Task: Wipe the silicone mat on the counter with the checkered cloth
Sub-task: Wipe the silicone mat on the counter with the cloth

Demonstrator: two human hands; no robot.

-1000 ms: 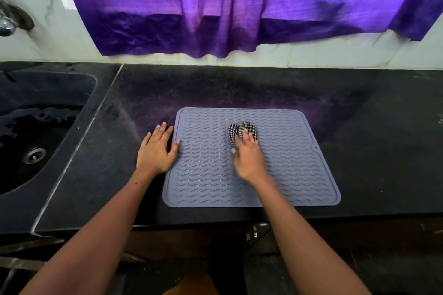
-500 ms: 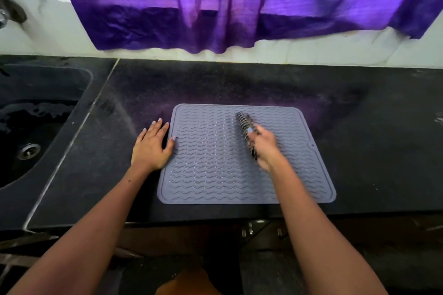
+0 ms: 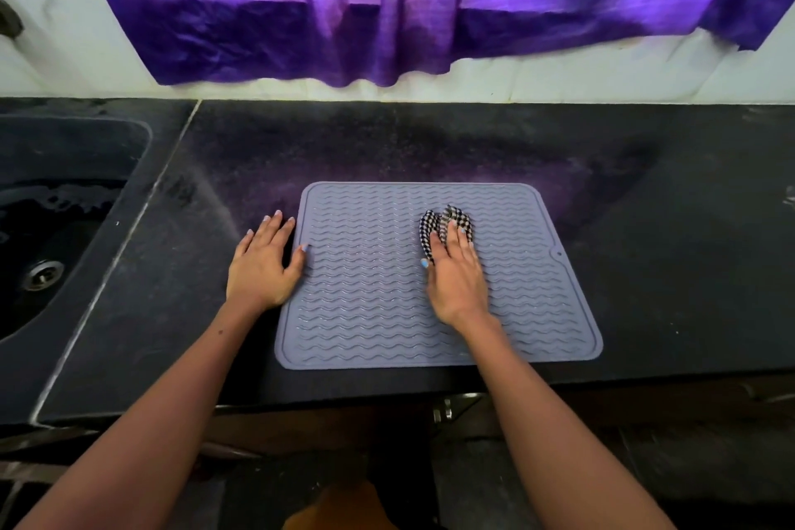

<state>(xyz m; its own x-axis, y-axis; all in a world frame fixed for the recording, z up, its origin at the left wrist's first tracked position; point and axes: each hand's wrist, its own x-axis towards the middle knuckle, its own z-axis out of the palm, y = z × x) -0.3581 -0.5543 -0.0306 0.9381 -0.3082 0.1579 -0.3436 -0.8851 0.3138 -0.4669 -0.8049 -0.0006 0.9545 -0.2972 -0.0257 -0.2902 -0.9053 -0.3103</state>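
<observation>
Counter (image 3: 645, 271), mat (image 3: 365, 293), cloth (image 3: 434, 224) under hand (image 3: 456, 280)

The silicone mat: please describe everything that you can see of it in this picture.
The silicone mat is a grey-lilac rectangle with rounded corners, a thin raised rim and rows of wavy ridges; it looks soft and rubbery. A small hole sits by its right edge. It lies flat on the dark counter, close to the front edge. The left hand rests beside its left edge, the thumb on the rim. The right hand presses the bunched checkered cloth onto its upper right part.
</observation>
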